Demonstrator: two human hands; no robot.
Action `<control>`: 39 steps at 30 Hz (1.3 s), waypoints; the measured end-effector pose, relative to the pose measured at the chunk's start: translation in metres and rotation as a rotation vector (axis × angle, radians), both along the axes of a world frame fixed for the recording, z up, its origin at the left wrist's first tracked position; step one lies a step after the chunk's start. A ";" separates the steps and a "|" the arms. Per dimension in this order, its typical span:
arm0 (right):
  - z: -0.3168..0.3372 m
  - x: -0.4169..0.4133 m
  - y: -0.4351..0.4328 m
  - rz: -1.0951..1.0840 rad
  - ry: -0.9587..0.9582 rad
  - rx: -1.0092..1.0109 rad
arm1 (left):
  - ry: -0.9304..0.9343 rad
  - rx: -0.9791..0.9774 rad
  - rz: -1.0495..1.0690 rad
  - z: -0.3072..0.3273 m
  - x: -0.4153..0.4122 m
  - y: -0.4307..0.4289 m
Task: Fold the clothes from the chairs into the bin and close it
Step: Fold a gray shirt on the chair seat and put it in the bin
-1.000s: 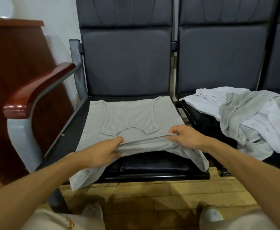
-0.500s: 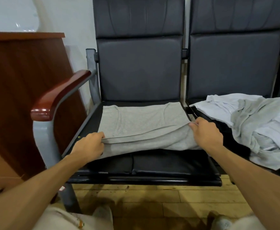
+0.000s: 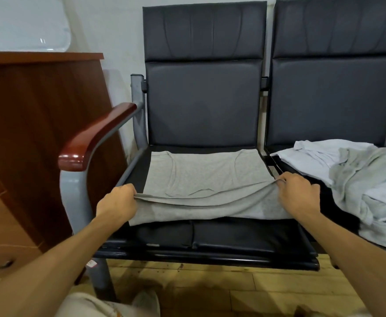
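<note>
A soft grey top w/ no sleeves (image 3: 205,177) lies flat on the black padded seat (image 3: 233,236) of the left chair. Its neck end is at the back of the seat, by the backrest. Its near end is lifted up & folded back over the rest.

L hand (image 3: 116,202) is at the top's left edge, fingers curled tight, pinching the folded hem. R hand (image 3: 299,194) is at the right edge, fingers curled too, pinching the same hem. The hem runs in a line btw the 2 hands & sags a bit in the middle. Both hands are just above the seat, one near each side. Most of the top lies past the hands, toward the backrest.

On the next black chair (image 3: 333,99) sits a messy pile of white & grey clothes (image 3: 359,179), near R hand but apart from it. A shiny red-brown wood armrest (image 3: 96,136) is left of L hand. A big brown wood cabinet (image 3: 31,138) stands farther left. A pale wood floor (image 3: 221,287) is below.
</note>
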State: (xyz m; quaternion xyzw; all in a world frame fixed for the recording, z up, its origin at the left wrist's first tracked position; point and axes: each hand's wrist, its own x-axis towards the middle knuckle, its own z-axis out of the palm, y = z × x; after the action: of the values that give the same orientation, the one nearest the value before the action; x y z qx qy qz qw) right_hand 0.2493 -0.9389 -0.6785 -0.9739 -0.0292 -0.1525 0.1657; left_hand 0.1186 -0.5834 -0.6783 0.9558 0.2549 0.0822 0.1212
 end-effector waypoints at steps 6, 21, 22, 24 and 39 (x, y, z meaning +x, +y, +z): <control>0.000 0.001 -0.003 -0.006 0.092 0.288 | -0.114 -0.314 0.007 -0.004 0.000 0.001; 0.008 -0.005 -0.004 0.132 0.179 0.628 | -0.026 -0.706 -0.131 -0.006 -0.008 -0.004; 0.009 -0.006 -0.006 0.110 0.164 0.657 | 0.028 -0.669 -0.121 -0.007 -0.010 -0.003; 0.009 -0.007 -0.010 0.056 0.137 0.720 | 0.038 -0.627 -0.123 -0.008 -0.013 -0.001; 0.024 -0.039 -0.031 0.456 0.743 0.813 | -0.358 -1.257 -0.112 0.025 -0.036 -0.013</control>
State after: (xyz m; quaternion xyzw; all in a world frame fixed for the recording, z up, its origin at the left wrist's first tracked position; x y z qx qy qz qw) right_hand 0.2102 -0.9694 -0.6542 -0.7896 -0.1168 0.2391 0.5529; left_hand 0.0829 -0.5962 -0.6529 0.6861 0.1799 0.0688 0.7015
